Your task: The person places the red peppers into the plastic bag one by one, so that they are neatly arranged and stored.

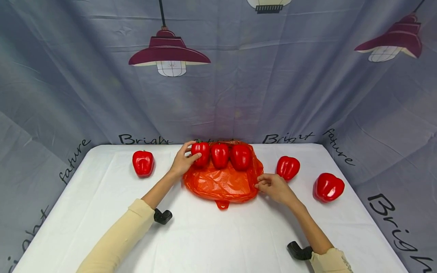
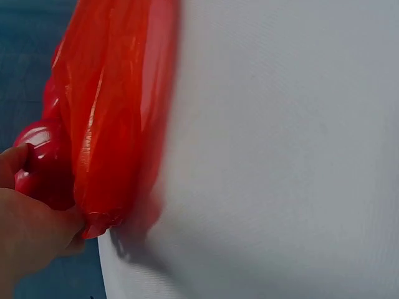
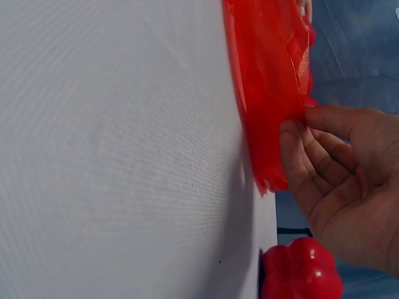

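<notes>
Gripping the leftmost glossy red blocky bell pepper (image 1: 200, 154) of 3 at the far side of the crinkled orange-red plastic bag (image 1: 218, 185), the left hand (image 1: 183, 161) wraps its side; the right hand (image 1: 275, 186) pinches the bag's right edge. Loosened fingers could let the pepper roll off. Its stem end seems aimed beyond the bag, long axis crosswise to the bag's length.

I'm seeing a white table (image 1: 218, 239) filling the lower head view, a grey-blue backdrop (image 1: 225, 98) hanging creased behind and wrapping both sides. Reading black "Bright" lettering (image 1: 392, 222) and "fature" on it. Printed maroon lamp (image 1: 168, 53) showing upper left, second maroon lamp (image 1: 397, 36) tilting upper right, pale lamp (image 1: 269, 8) running off the top edge.
</notes>
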Action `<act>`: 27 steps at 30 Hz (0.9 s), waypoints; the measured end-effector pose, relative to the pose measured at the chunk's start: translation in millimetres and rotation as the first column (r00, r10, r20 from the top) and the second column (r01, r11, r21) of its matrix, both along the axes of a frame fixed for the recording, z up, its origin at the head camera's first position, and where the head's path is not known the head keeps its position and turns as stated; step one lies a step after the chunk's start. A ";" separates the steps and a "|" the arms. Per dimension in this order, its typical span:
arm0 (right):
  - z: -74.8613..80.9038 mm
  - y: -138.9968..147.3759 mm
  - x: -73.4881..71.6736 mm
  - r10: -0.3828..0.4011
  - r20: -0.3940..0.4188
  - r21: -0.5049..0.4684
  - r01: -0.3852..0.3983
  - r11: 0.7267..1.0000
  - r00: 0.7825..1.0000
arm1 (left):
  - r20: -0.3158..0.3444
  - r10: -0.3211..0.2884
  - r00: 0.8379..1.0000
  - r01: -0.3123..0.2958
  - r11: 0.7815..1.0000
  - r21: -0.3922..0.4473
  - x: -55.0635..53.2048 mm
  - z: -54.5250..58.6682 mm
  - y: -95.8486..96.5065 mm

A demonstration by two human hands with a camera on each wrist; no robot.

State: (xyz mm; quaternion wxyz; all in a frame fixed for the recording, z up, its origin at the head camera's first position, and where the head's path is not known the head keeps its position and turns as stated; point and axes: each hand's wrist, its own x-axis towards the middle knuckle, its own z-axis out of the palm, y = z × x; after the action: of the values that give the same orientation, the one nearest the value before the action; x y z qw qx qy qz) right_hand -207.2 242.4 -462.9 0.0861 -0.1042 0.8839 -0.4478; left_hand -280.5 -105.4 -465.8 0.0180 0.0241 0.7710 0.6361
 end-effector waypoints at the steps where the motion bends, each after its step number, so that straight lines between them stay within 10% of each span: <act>1: 0.0 0.0 -0.1 0.000 0.003 -0.003 0.000 1.000 1.000 | -0.004 0.003 1.000 -0.003 1.000 -0.011 -0.3 -1.2 0.5; 27: -0.9 -0.7 -1.3 0.021 -0.012 -0.027 -0.021 0.999 1.000 | -0.018 0.045 0.999 -0.047 0.992 -0.115 5.9 1.8 8.2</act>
State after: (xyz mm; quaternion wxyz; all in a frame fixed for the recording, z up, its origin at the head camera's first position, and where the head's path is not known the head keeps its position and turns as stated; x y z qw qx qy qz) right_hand -208.5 241.7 -463.8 0.0844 -0.1174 0.8772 -0.4579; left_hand -274.6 -97.1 -464.0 -0.0013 0.0101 0.8069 0.5906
